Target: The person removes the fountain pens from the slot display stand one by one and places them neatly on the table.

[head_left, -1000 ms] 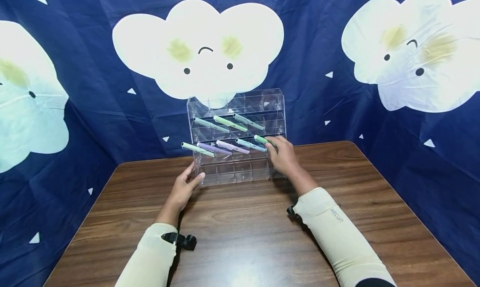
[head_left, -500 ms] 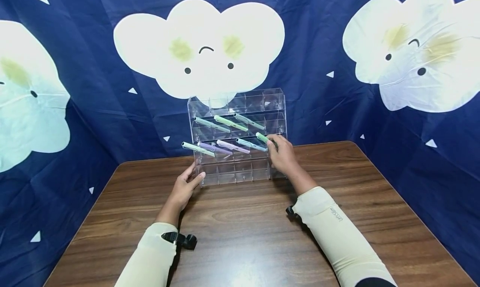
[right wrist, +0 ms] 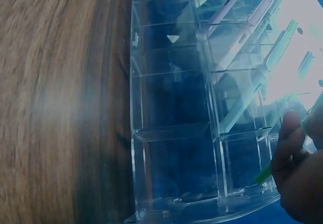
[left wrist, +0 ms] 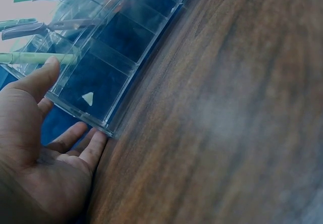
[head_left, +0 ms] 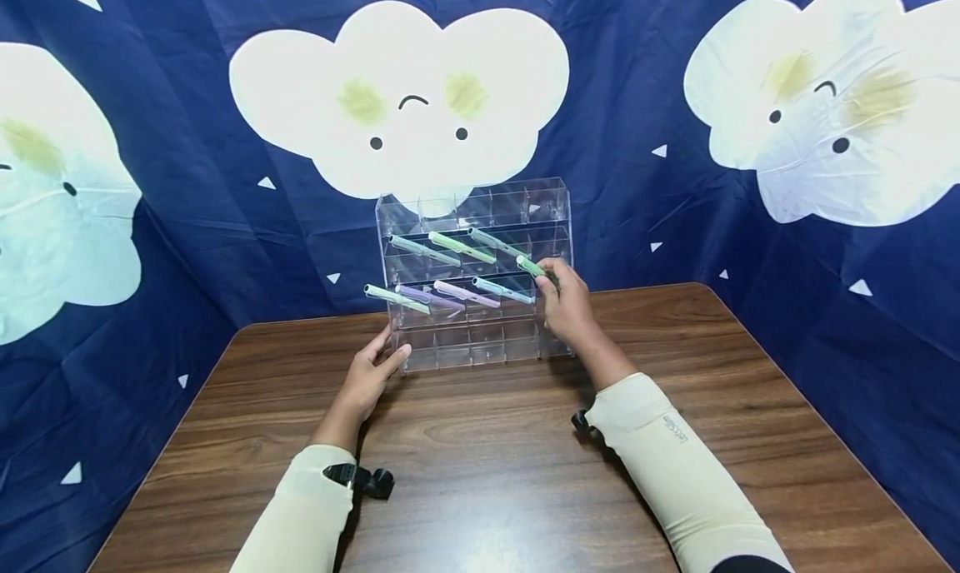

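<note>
Clear acrylic organizer (right wrist: 171, 133) on wooden table (right wrist: 55, 103), pastel pens (right wrist: 247, 88) slotted inside, right hand (right wrist: 300, 178) apparently pinching a green pen (right wrist: 264, 173)

Green pen (head_left: 529, 266) has been raised toward 12 o'clock by right hand (head_left: 567, 305), out of the rack's (head_left: 555, 191) third-row slot.
</note>
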Motion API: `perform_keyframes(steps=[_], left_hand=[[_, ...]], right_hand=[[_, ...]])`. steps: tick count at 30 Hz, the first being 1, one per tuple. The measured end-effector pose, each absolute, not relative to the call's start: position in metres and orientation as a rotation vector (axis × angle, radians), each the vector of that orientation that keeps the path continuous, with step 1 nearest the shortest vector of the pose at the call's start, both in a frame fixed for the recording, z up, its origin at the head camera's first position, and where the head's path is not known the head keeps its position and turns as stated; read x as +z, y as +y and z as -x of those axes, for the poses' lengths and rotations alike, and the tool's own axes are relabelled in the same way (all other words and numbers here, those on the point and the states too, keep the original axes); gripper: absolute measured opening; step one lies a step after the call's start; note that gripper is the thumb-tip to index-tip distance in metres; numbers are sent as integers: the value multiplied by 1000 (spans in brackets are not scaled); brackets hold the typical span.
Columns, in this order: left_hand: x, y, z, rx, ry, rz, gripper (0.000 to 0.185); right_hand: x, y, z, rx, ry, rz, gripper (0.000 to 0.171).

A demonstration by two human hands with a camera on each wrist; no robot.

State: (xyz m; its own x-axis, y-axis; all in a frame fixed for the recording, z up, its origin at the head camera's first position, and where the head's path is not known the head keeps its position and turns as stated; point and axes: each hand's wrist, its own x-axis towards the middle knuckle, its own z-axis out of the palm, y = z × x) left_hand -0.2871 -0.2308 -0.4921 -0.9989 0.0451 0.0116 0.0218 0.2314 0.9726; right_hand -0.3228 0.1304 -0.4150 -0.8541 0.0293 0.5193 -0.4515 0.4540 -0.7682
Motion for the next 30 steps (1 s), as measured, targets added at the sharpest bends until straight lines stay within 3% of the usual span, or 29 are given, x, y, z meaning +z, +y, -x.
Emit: perform_keyframes(steps=[30], left_hand=[[-493,-229,288,1975,2401,-52,73]], right_hand=[[-378,108,278,1297,-1856,-589,15]])
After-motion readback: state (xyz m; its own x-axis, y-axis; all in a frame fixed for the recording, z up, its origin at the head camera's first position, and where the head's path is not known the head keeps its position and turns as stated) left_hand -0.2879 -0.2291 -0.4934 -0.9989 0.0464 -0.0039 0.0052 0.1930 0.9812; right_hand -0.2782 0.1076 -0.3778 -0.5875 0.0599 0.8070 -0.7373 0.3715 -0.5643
